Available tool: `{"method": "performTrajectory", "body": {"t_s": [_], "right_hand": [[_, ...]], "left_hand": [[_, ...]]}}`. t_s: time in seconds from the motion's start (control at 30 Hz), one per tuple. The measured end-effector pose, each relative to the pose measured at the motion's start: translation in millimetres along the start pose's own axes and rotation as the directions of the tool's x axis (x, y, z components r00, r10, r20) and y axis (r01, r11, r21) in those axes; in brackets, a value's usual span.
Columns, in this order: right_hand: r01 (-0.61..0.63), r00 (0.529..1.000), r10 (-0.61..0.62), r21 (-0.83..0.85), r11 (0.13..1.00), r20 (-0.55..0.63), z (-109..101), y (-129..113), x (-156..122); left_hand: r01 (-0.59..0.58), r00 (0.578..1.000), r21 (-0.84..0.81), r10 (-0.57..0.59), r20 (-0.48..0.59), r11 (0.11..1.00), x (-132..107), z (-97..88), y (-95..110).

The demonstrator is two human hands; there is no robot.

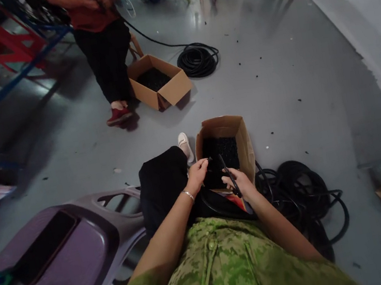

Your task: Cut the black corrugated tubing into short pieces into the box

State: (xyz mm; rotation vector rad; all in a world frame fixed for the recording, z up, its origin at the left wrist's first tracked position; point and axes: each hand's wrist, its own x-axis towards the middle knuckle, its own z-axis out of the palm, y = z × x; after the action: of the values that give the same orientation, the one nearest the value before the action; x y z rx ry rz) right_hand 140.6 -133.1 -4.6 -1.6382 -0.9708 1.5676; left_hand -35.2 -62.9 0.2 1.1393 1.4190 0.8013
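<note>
My left hand point(197, 176) is closed in a pinch on a small black piece point(209, 159), above the left side of an open cardboard box point(245, 147). Many small black bits point(226, 148) lie inside that box. My right hand point(241, 183), apart from the left, is wrapped round a slim dark scissors-like tool point(231, 178) whose narrow end points up over the box. Its exact kind is too small to make out. Black hose point(223, 204) loops between my lap and the box, beside a red and orange printed sheet point(235, 198).
Coiled black hose point(305, 186) lies on the floor at my right. A purple plastic chair point(86, 264) bearing a dark phone-like slab point(46, 244) stands at left. Ahead, a person in red point(90, 13) is beside another cardboard box point(147, 93) and a hose coil point(198, 60).
</note>
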Motion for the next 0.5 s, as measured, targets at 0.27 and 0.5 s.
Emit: {"method": "performTrajectory", "body": {"t_s": [0.27,0.5], "right_hand": [[-0.045,0.999,0.045,0.118,0.992,0.001,10,19,-11],[-0.007,1.0,0.006,0.07,0.998,0.014,13,32,-18]], "left_hand": [[-0.046,0.999,0.092,0.043,0.033,0.995,3,11.4,-11],[-0.064,0.995,0.19,0.049,0.086,0.98,5,20.2,-15]]}}
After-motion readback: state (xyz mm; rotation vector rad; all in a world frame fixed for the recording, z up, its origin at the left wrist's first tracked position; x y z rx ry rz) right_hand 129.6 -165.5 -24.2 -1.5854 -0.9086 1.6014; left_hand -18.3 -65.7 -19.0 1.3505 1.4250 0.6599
